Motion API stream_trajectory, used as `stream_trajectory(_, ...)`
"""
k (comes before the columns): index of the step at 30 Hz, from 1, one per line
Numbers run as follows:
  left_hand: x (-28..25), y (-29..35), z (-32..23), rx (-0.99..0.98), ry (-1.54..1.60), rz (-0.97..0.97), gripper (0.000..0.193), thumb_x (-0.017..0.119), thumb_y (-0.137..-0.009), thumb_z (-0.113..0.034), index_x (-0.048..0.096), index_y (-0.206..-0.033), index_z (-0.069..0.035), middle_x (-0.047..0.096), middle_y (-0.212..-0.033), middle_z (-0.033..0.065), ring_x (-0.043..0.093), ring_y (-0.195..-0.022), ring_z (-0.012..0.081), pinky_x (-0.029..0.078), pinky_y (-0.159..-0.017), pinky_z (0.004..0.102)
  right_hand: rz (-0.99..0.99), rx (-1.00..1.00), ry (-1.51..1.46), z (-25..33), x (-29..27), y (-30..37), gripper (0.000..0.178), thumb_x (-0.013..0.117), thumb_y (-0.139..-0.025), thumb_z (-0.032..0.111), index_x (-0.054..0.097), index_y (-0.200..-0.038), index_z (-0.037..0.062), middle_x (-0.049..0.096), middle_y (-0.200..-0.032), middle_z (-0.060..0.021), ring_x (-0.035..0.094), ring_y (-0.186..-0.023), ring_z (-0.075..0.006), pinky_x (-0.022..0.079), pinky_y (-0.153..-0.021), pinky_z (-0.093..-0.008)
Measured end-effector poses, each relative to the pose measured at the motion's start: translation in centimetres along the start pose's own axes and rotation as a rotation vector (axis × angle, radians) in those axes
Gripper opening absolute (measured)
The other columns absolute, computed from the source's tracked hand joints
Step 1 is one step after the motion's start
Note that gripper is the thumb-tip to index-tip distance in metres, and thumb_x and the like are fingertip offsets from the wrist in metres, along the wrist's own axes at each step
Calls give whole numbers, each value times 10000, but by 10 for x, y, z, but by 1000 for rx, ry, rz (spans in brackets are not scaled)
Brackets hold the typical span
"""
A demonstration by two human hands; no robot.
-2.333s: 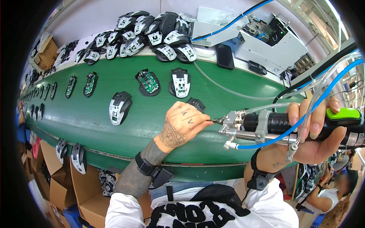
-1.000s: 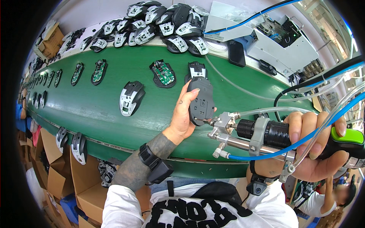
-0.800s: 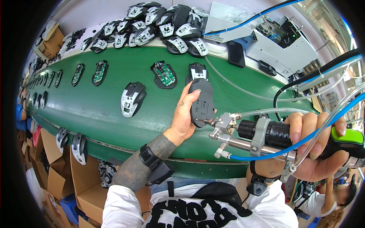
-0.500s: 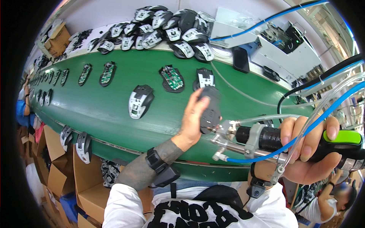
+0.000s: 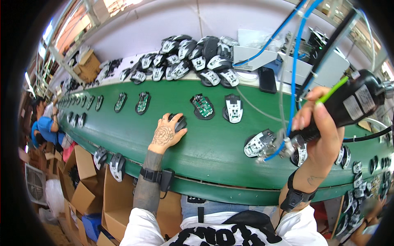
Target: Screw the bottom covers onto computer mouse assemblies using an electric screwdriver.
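Note:
My left hand (image 5: 166, 133) lies over a computer mouse (image 5: 179, 121) on the green belt, its fingers curled round the shell. Only the dark side of that mouse shows; the palm hides the remainder. In my right hand (image 5: 322, 119) is a black power screwdriver (image 5: 355, 100) with a bright green lever, raised above the belt on the right. Its tip end, with clear and blue air hoses, hangs over a white-and-black mouse (image 5: 259, 143). Between my hands lie a mouse half with a green circuit board (image 5: 202, 106) and a white-and-black mouse shell (image 5: 234, 109).
A pile of mice (image 5: 180, 57) stands on the ledge behind the belt (image 5: 172, 168). A phone (image 5: 267, 80) lies by a white machine. Circuit-board halves line the belt's left. Cardboard boxes (image 5: 82, 180) stand below at left. Other people sit at far left and lower right.
My left hand has left the screwdriver tip and moved left onto another mouse. A white-and-black mouse now lies under the tool. My right hand has raised and turned the screwdriver. The view has shifted.

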State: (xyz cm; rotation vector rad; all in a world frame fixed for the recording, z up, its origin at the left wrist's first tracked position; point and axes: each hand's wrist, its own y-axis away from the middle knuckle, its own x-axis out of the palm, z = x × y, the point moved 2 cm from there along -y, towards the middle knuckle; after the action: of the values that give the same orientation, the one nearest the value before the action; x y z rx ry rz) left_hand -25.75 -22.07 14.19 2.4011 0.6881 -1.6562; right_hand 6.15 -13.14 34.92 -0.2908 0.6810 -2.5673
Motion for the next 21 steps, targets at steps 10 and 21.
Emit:
stream_trajectory(10,19,-94,-95,-260,123,-29,705,553,-746,-518,430,-1296,-94,257,-1360,291,504,-1074,451,431,-915,454,-12,-28,-33,2,-14,1,171,713,-764,51,597,-881,6,604,-722,-2,552,-633,-64,421,-569,-208)
stream_trajectory(21,35,-91,-113,-142,-268,133,726,543,-761,-530,416,-1293,-52,413,-1314,192,433,-1187,345,386,-961,433,63,6,-84,10,-15,4,188,725,-754,72,571,-845,16,578,-701,5,521,-615,-53,418,-530,-213)
